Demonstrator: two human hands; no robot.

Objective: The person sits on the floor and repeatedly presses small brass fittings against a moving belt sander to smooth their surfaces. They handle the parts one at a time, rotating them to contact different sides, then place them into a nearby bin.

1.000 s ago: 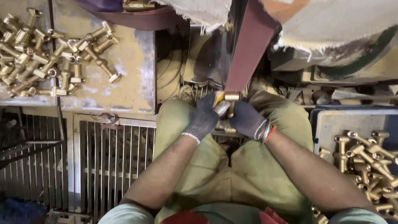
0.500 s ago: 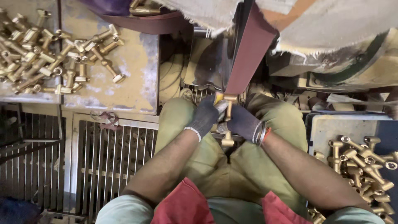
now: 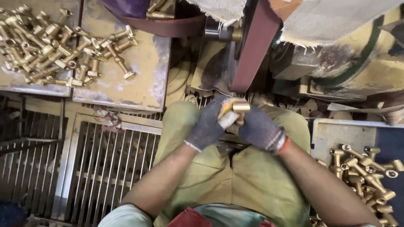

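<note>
Nearest the camera, the person sits with knees apart in olive work trousers (image 3: pixel 235 185), forearms reaching forward over the lap so the work sits right in front of the belt. The left hand (image 3: pixel 208 126), in a dark knit glove, curls closed around a brass fitting (image 3: pixel 240 108), with a pale wrapped fingertip pressed along its side. The right hand (image 3: pixel 260 129), gloved too with an orange cuff, closes on the fitting's lower end from the other side. Both hands clamp together on the one piece, likely to steady it. The fitting sits just below the lower end of the maroon abrasive belt (image 3: pixel 254 46), near it; whether it touches I cannot tell.

To the near right, a grey tray (image 3: pixel 332 134) holds a heap of brass fittings (image 3: pixel 366 172), within easy reach of the right arm. On the left, a metal floor grating (image 3: pixel 101 168) lies beside the knee.

Farther off on the left, a worn bench top (image 3: pixel 143 80) carries a second pile of brass fittings (image 3: pixel 50 46), spread loose. At the far edge, frayed cloth (image 3: pixel 219 6) drapes over the machine housing (image 3: pixel 336 67).
</note>
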